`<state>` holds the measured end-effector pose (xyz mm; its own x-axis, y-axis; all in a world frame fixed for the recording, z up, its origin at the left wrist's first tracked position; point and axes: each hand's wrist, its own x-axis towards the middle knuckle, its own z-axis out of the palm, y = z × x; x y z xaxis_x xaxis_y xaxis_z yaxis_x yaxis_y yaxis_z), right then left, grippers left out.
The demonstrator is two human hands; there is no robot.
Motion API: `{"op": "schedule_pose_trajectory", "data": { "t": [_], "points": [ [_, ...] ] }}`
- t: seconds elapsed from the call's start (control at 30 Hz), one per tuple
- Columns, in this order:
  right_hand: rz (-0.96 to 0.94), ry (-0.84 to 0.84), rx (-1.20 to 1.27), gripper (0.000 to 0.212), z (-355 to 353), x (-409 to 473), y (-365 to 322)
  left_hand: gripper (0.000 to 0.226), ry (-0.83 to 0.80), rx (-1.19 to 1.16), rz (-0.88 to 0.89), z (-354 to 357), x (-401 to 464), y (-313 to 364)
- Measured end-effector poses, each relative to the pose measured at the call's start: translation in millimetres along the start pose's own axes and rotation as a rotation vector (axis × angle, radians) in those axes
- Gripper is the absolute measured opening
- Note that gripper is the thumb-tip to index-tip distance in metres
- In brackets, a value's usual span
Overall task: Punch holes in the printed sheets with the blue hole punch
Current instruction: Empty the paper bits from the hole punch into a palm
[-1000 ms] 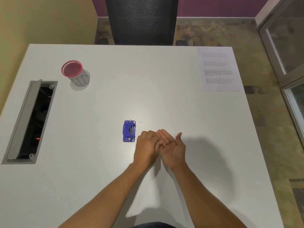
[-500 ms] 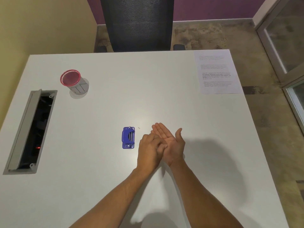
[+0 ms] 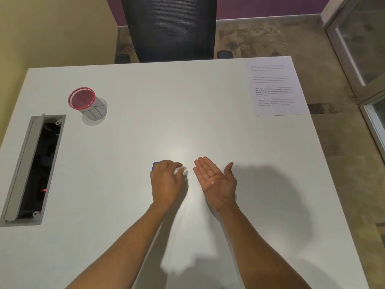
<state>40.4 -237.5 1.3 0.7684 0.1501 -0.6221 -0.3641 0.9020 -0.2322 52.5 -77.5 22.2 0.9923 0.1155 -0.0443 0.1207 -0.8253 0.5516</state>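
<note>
The blue hole punch (image 3: 155,165) lies on the white table (image 3: 135,132), almost wholly hidden under my left hand (image 3: 166,180); only a blue sliver shows at the hand's upper left. That hand hovers palm down, its loosely extended fingers blurred and pointing right. A short gap to the right, my right hand (image 3: 215,180) is held palm up and open, with one tiny white paper dot (image 3: 212,182) resting on the palm. The printed sheets (image 3: 275,88) lie flat at the table's far right corner, well away from both hands.
A red-rimmed mesh cup (image 3: 84,101) stands at the far left. A grey cable hatch (image 3: 31,170) is open along the left edge. A black mesh chair (image 3: 168,28) sits behind the far edge. The floor drops off past the right edge.
My left hand has drawn away from my right palm and moved left over the hole punch, covering it. My right hand stays palm up, now uncovered.
</note>
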Motion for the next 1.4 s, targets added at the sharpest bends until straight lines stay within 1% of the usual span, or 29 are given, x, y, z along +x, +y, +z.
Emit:
{"op": "schedule_pose_trajectory", "data": {
  "t": [0.13,0.33,0.43,0.5,0.63,0.87,1.23,1.4],
  "points": [
    [-0.002,0.023,-0.008,0.080,-9.7,3.8,-2.8,0.011,-0.003,0.238,-0.033,3.9,21.5,-17.7],
    [0.014,0.045,-0.039,0.079,-15.5,8.4,-4.4,0.005,-0.041,0.409,0.024,16.7,44.4,-30.0],
    [0.018,0.051,-0.037,0.080,-15.3,12.2,-3.6,0.009,-0.054,0.429,0.044,21.1,47.8,-32.7],
    [0.022,0.052,-0.035,0.080,-14.5,14.9,-3.2,0.007,-0.052,0.429,0.046,23.5,49.1,-32.5],
    [0.029,0.055,-0.030,0.079,-12.9,18.6,-1.4,0.008,-0.044,0.406,0.024,29.4,47.1,-30.7],
    [0.025,0.050,-0.058,0.081,-11.3,17.5,0.7,0.011,0.019,0.381,-0.004,35.7,38.9,-27.5],
    [0.034,0.068,-0.065,0.078,-12.7,11.3,1.2,0.010,0.000,0.530,0.102,43.1,37.8,-28.6],
    [0.033,0.072,-0.061,0.079,-11.7,10.7,0.8,0.016,-0.036,0.625,0.159,45.1,38.8,-31.0]
  ]
}}
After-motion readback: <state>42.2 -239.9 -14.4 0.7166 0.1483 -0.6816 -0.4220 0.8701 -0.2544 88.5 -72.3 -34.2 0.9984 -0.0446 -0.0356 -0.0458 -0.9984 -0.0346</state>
